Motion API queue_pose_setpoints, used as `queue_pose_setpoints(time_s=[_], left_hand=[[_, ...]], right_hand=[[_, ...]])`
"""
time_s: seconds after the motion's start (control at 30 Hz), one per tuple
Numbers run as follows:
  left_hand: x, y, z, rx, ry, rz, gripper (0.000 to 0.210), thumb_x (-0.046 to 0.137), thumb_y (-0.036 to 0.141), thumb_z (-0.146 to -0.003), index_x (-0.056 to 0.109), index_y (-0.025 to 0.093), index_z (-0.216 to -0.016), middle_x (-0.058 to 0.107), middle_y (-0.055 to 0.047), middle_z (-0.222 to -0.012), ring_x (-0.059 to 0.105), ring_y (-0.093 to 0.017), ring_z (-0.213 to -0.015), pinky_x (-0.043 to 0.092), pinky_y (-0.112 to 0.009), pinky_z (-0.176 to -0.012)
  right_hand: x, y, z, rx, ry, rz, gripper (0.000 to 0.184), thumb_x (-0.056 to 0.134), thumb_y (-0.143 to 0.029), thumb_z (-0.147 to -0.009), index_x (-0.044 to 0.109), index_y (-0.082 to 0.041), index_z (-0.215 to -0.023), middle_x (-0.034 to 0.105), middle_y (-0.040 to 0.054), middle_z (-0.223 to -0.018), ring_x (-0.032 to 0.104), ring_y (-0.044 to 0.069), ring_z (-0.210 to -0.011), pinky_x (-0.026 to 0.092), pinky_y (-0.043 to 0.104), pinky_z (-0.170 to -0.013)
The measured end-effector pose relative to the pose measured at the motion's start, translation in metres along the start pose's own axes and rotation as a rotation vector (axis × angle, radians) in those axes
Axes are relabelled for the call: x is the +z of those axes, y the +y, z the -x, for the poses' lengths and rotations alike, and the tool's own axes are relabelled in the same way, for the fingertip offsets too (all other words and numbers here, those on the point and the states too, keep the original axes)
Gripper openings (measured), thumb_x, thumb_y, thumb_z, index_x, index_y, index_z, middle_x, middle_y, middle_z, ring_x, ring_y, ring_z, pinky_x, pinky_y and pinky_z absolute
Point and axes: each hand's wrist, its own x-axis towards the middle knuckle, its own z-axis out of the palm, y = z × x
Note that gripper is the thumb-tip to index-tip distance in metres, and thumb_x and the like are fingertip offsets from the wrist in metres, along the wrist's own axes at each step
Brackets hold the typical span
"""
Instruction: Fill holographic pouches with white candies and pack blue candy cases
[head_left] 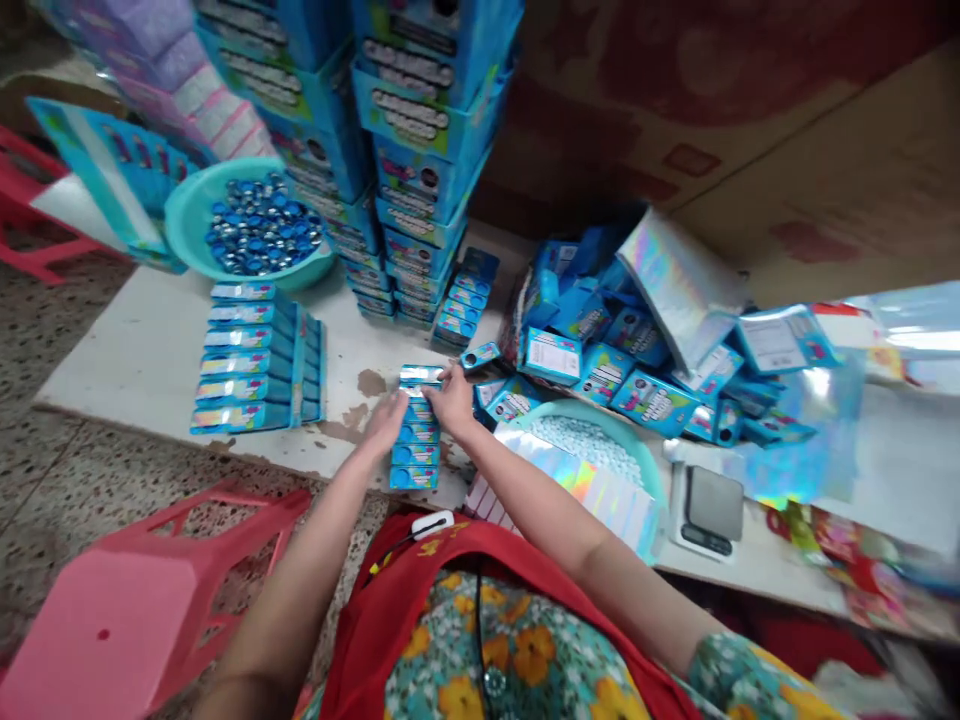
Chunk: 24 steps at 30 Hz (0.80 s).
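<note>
A short row of small blue boxes (415, 455) lies on the white table in front of me. My left hand (386, 425) is at the row's left side, a little blurred, its fingertips on a box near the far end. From the right, my right hand (453, 402) closes its fingers on the same far end of the row, at a small blue box (420, 374). The fingers partly hide the boxes there. Just beyond my right hand lies a loose blue box (480, 356).
Tall stacks of blue display boxes (424, 200) rise behind. Left are filled boxes in rows (247, 360) and a turquoise basin (187, 225) of blue-wrapped pieces. Right are piled cartons (652, 400), a basin rim (656, 480) and a scale (712, 505). A pink stool (112, 610) stands front left.
</note>
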Motion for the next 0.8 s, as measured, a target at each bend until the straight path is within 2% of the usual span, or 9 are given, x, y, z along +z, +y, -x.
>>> queue_pose_setpoints(time_s=[0.1, 0.17, 0.23, 0.3, 0.37, 0.43, 0.5, 0.57, 0.8], left_hand=[[-0.013, 0.014, -0.002, 0.019, 0.084, -0.257, 0.057, 0.038, 0.058, -0.085, 0.058, 0.017, -0.119, 0.054, -0.015, -0.131, 0.046, -0.033, -0.125, 0.036, -0.049, -0.103], [-0.009, 0.036, 0.002, 0.239, 0.200, -0.301, 0.054, 0.043, 0.055, -0.084, 0.057, 0.016, -0.119, 0.056, -0.015, -0.127, 0.048, -0.031, -0.122, 0.036, -0.046, -0.103], [0.015, 0.066, 0.016, 0.511, 0.170, -0.218, 0.043, 0.042, 0.047, -0.088, 0.058, 0.018, -0.115, 0.061, -0.011, -0.117, 0.054, -0.024, -0.113, 0.040, -0.038, -0.099], [0.056, 0.099, 0.036, 0.749, -0.084, -0.152, 0.033, 0.040, 0.038, -0.091, 0.061, 0.020, -0.110, 0.064, -0.008, -0.111, 0.057, -0.019, -0.106, 0.042, -0.032, -0.095], [0.105, 0.127, 0.051, 0.956, -0.368, -0.199, 0.032, 0.046, 0.033, -0.088, 0.059, 0.020, -0.114, 0.063, -0.009, -0.118, 0.055, -0.021, -0.112, 0.038, -0.035, -0.099], [0.149, 0.146, 0.057, 0.983, -0.566, -0.325, 0.034, 0.055, 0.033, -0.082, 0.061, 0.019, -0.112, 0.064, -0.012, -0.116, 0.054, -0.027, -0.113, 0.035, -0.043, -0.100], [0.177, 0.155, 0.056, 0.891, -0.690, -0.438, 0.023, 0.056, 0.030, -0.081, 0.066, 0.017, -0.097, 0.069, -0.012, -0.100, 0.059, -0.029, -0.102, 0.037, -0.045, -0.095], [0.190, 0.155, 0.051, 0.815, -0.742, -0.481, 0.020, 0.050, 0.027, -0.084, 0.067, 0.017, -0.082, 0.070, -0.011, -0.086, 0.062, -0.026, -0.090, 0.040, -0.042, -0.088], [0.181, 0.151, 0.045, 0.799, -0.727, -0.459, 0.028, 0.041, 0.024, -0.086, 0.063, 0.016, -0.072, 0.068, -0.010, -0.082, 0.060, -0.022, -0.082, 0.040, -0.034, -0.080]], right_hand=[[-0.024, 0.001, 0.010, -0.126, 0.058, -0.046, 0.028, 0.050, -0.008, -0.067, 0.050, -0.021, -0.092, 0.054, -0.0036, -0.073, 0.053, 0.015, -0.069, 0.042, 0.026, -0.068], [-0.060, 0.008, 0.026, -0.234, 0.095, -0.069, 0.031, 0.047, -0.007, -0.070, 0.052, -0.020, -0.098, 0.057, -0.0016, -0.081, 0.054, 0.014, -0.073, 0.044, 0.026, -0.072], [-0.108, 0.021, 0.050, -0.283, 0.138, -0.057, 0.027, 0.048, -0.012, -0.077, 0.054, -0.021, -0.101, 0.059, -0.0002, -0.085, 0.054, 0.014, -0.073, 0.045, 0.027, -0.071], [-0.162, 0.041, 0.076, -0.254, 0.301, 0.011, 0.023, 0.045, -0.018, -0.085, 0.055, -0.021, -0.105, 0.058, 0.0043, -0.095, 0.055, 0.016, -0.082, 0.047, 0.029, -0.073], [-0.207, 0.067, 0.097, -0.252, 0.433, 0.169, 0.021, 0.044, -0.023, -0.087, 0.056, -0.020, -0.105, 0.057, 0.0072, -0.099, 0.055, 0.020, -0.090, 0.047, 0.035, -0.080], [-0.236, 0.093, 0.112, -0.250, 0.450, 0.333, 0.025, 0.043, -0.025, -0.089, 0.057, -0.021, -0.110, 0.058, 0.0090, -0.104, 0.053, 0.023, -0.099, 0.045, 0.042, -0.088], [-0.244, 0.116, 0.122, -0.258, 0.406, 0.482, 0.029, 0.043, -0.025, -0.090, 0.056, -0.022, -0.116, 0.060, 0.0102, -0.111, 0.051, 0.025, -0.107, 0.042, 0.047, -0.093], [-0.237, 0.132, 0.131, -0.270, 0.361, 0.609, 0.032, 0.045, -0.026, -0.091, 0.055, -0.023, -0.121, 0.059, 0.0111, -0.120, 0.048, 0.026, -0.115, 0.039, 0.049, -0.097], [-0.199, 0.140, 0.145, -0.279, 0.288, 0.794, 0.042, 0.044, -0.023, -0.093, 0.044, -0.023, -0.135, 0.049, 0.0098, -0.138, 0.034, 0.029, -0.133, 0.023, 0.053, -0.107]])
